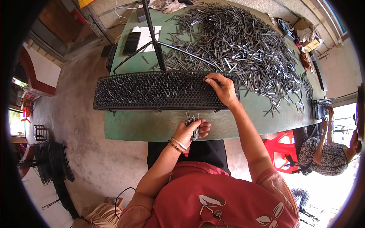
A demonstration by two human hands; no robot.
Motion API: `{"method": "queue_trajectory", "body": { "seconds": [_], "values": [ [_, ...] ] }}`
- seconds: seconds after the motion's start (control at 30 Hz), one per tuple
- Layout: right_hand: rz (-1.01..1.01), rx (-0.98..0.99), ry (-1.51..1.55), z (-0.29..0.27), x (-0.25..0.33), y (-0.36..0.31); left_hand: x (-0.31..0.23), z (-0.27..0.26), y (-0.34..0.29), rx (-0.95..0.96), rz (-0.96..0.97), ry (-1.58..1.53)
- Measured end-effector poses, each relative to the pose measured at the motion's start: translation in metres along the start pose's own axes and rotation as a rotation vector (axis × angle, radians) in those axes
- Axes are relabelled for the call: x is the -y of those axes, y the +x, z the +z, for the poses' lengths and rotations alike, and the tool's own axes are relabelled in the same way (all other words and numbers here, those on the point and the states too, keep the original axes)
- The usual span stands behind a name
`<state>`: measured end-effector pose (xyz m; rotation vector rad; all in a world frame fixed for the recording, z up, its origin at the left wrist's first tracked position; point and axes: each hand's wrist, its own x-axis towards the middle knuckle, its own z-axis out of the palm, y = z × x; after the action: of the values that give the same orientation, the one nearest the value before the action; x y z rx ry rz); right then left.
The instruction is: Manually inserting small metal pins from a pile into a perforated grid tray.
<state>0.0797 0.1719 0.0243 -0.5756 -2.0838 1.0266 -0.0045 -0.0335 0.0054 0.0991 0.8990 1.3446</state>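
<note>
Your left hand's (189, 131) grip wraps strips (195, 133) above the table's (129, 125) near edge while your right hand (223, 89), its hold unclear, seems to be loading the rack's (163, 102) right side, which calls for aligning strips with bare holes (194, 100).

A red sleeveless-looking overgarment (178, 190) covers the torso, printed with white leaf motifs: a single leaf shape (208, 200) with an angular stem near the middle, and a leaf cluster (278, 210) toward the right. Peach-toned short sleeves (281, 188) emerge from beneath it. A small round ornament (218, 214) sits at the chest with a thin chain. Black trousers (209, 154) cover the legs. The left hand (193, 130) and right hand (225, 91) are bare; the left wrist wears a pale bangle (180, 143) and a brown beaded bracelet (175, 147).
</note>
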Motion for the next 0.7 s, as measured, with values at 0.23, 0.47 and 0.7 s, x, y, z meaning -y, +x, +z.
{"method": "queue_trajectory", "body": {
  "seconds": [0.23,0.47,0.7],
  "values": [
    [-0.029,0.004,-0.054,-0.0007,0.0015,0.0014,0.0019,0.0002,0.0007,0.016,-0.026,0.005],
    [-0.212,0.071,-0.14,-0.0013,0.0012,0.0064,0.0023,0.0002,0.0008,0.023,-0.025,0.023],
    [-0.202,0.112,-0.157,0.0008,0.0002,0.0054,0.0037,-0.0013,0.0001,0.026,-0.039,0.035]
  ]
}}
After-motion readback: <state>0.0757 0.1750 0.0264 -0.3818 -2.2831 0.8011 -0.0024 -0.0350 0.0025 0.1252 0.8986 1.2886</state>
